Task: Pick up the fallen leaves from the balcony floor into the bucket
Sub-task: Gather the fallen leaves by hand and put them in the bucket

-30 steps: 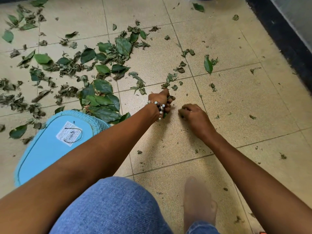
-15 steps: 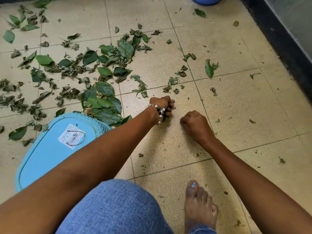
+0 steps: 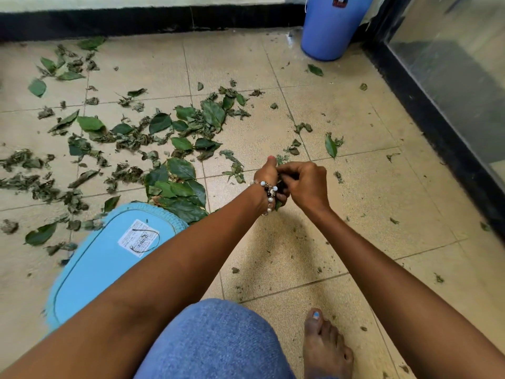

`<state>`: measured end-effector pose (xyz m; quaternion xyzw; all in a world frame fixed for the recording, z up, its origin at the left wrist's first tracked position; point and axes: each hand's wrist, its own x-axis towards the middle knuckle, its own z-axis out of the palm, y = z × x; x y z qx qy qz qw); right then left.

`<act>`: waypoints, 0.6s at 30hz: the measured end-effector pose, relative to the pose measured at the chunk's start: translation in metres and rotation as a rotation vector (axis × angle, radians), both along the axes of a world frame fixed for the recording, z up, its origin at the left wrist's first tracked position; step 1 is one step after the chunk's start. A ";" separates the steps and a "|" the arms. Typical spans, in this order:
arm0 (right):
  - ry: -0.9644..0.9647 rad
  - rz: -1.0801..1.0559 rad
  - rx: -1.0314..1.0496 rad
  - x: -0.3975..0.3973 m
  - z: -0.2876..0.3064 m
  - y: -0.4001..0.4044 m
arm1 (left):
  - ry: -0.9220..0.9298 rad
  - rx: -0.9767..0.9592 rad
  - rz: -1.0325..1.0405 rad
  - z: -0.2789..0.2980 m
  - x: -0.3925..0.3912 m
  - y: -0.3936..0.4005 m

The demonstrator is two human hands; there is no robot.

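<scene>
Both hands meet above the tiled floor, and the grip there is the center of the scene. The left hand, with a beaded bracelet at its wrist, is curled closed around a bunch of gathered leaves, with a bit of green showing under its fingers. The right hand touches it from the right, fingers bent in toward the same bunch; whether it pinches any leaf of its own cannot be told. Just beyond the grip lie small crumpled leaf scraps, and a single green leaf lies farther out to the right. To the left of the grip spreads the main litter of fallen leaves, fresh and dried, reaching far across the tiles. Near the left forearm lies a light blue woven basket, bottom side up, bearing a barcode label. The blue bucket stands well beyond the grip, against the far wall's dark base. A denim-clad knee and a bare foot sit nearest the camera.
</scene>
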<state>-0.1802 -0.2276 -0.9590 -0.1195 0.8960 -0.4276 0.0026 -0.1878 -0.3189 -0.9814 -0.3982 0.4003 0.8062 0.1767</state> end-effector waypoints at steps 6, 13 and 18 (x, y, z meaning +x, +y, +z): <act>0.029 0.119 0.204 -0.019 0.032 0.014 | 0.087 -0.161 0.035 0.033 -0.012 -0.005; -0.148 -0.258 0.271 -0.094 -0.024 0.078 | 0.071 -0.111 0.106 0.005 -0.046 -0.011; -0.185 -0.291 0.559 -0.095 -0.082 0.098 | -0.065 -0.171 0.128 -0.043 -0.059 -0.038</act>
